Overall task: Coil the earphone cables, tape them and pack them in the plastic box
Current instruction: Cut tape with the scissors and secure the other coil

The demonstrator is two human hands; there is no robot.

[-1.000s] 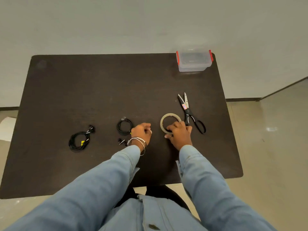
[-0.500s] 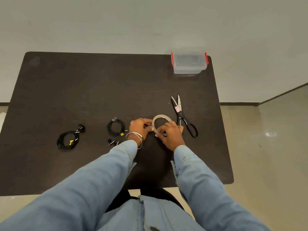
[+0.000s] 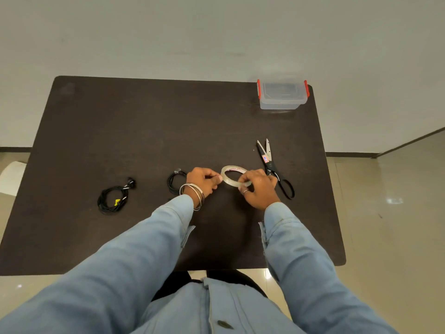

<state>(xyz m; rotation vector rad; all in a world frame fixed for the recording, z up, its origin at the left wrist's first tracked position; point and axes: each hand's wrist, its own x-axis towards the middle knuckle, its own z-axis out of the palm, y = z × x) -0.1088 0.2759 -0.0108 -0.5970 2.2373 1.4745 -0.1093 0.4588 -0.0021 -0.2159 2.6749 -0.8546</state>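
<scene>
Earphone cables: one coil (image 3: 112, 198) lies near the worktop (image 3: 144, 121) left edge, a second coil (image 3: 175, 181) just beside my left hand (image 3: 203, 183). Both hands hold the tape roll (image 3: 234, 175); right hand (image 3: 258, 189) fingers curl around its rim, left fingers pinch its near side. Plastic box (image 3: 283, 95) occupies the far right corner; scissors (image 3: 274, 168) lie beside my right hand.

We see two black coiled earphone cables (image 3: 112, 199) (image 3: 175, 181) lying flat toward the table's near left side, a clear tape roll (image 3: 234, 175) tilted near mid-table, and the lidded clear plastic box (image 3: 282, 95) with red clips at the far right corner.
</scene>
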